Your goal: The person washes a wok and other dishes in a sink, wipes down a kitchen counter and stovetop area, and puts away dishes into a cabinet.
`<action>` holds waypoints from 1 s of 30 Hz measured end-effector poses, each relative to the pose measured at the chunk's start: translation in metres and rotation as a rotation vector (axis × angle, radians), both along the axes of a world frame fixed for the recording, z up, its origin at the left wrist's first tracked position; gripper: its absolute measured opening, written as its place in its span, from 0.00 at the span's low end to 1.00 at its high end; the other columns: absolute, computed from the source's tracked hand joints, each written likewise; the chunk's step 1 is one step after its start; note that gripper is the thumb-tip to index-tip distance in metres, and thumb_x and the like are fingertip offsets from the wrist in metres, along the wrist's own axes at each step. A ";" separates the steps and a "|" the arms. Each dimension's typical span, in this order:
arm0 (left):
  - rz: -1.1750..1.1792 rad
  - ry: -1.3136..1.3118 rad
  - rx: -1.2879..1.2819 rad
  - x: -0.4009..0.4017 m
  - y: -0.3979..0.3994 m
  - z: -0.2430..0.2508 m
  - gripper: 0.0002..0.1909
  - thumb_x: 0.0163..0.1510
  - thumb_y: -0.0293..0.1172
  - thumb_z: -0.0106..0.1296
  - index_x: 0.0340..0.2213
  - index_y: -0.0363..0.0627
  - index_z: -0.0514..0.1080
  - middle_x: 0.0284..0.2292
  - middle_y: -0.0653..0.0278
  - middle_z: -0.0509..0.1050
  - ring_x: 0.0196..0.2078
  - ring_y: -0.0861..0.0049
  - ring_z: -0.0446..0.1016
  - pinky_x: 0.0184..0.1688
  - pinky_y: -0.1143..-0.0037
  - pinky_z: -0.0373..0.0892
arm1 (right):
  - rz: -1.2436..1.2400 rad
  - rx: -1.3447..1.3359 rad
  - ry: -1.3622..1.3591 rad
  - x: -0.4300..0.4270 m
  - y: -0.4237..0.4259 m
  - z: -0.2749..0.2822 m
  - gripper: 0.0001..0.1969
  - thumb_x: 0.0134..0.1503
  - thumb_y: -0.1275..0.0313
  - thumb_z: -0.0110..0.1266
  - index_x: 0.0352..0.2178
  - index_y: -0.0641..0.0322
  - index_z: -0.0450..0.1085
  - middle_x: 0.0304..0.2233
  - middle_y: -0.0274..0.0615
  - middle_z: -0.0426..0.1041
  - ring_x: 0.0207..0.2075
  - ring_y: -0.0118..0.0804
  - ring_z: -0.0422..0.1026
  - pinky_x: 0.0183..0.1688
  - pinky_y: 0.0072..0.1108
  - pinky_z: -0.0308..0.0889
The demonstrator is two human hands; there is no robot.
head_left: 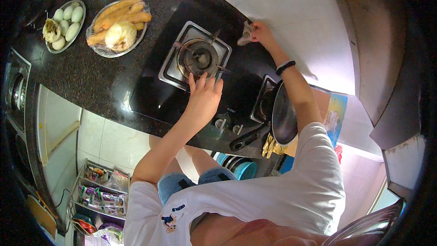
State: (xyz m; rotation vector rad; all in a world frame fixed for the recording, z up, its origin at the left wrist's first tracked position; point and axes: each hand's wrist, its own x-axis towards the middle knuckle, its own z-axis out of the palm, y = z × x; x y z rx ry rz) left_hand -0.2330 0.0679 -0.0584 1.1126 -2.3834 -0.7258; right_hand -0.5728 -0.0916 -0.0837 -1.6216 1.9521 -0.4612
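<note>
Near the wall behind the gas hob (146, 85), my right hand (262, 35) pinches a crumpled greyish rag (245, 35) against the black glass surface. My left hand (205, 97) reaches over the front of the left gas burner (201, 58), palm down and fingers apart. Its fingertips are at the front edge of the burner ring; whether they press on it is hard to tell. Around the burner lies a square metal drip tray (170, 70) with pan supports. No pan stands on this burner.
A frying pan (284, 118) sits over the right burner, its handle (249, 139) towards me. Control knobs (220, 123) line the hob front. Left are a plate of eggs (71, 24) and a plastic-wrapped plate of long orange-brown food (117, 18). A wire rack (102, 186) stands below.
</note>
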 end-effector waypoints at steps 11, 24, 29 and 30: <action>-0.020 0.038 -0.011 -0.002 0.003 0.007 0.17 0.48 0.30 0.46 0.41 0.40 0.65 0.40 0.57 0.66 0.49 0.61 0.59 0.53 0.51 0.46 | 0.191 -0.135 0.631 0.065 -0.020 -0.038 0.14 0.40 0.77 0.51 0.33 0.62 0.69 0.29 0.52 0.70 0.33 0.52 0.69 0.35 0.35 0.65; -0.012 0.061 0.008 0.010 -0.004 0.006 0.16 0.48 0.30 0.46 0.41 0.39 0.65 0.39 0.57 0.66 0.48 0.61 0.59 0.53 0.51 0.45 | -0.118 -0.043 -0.737 0.090 -0.059 -0.008 0.16 0.47 0.84 0.46 0.41 0.69 0.61 0.40 0.48 0.64 0.38 0.39 0.68 0.41 0.27 0.70; -0.034 0.099 0.017 0.003 -0.004 0.010 0.16 0.48 0.29 0.47 0.40 0.39 0.65 0.39 0.56 0.65 0.49 0.61 0.59 0.53 0.50 0.44 | -0.170 0.171 -0.160 0.012 -0.013 -0.009 0.19 0.43 0.83 0.50 0.41 0.71 0.62 0.38 0.51 0.66 0.39 0.42 0.68 0.37 0.27 0.70; -0.022 0.092 0.019 0.005 -0.005 0.008 0.16 0.48 0.29 0.47 0.40 0.39 0.65 0.39 0.56 0.65 0.49 0.61 0.59 0.53 0.50 0.44 | -0.158 0.175 -0.166 0.019 -0.008 -0.009 0.19 0.43 0.83 0.50 0.41 0.71 0.62 0.38 0.51 0.66 0.39 0.42 0.68 0.37 0.27 0.70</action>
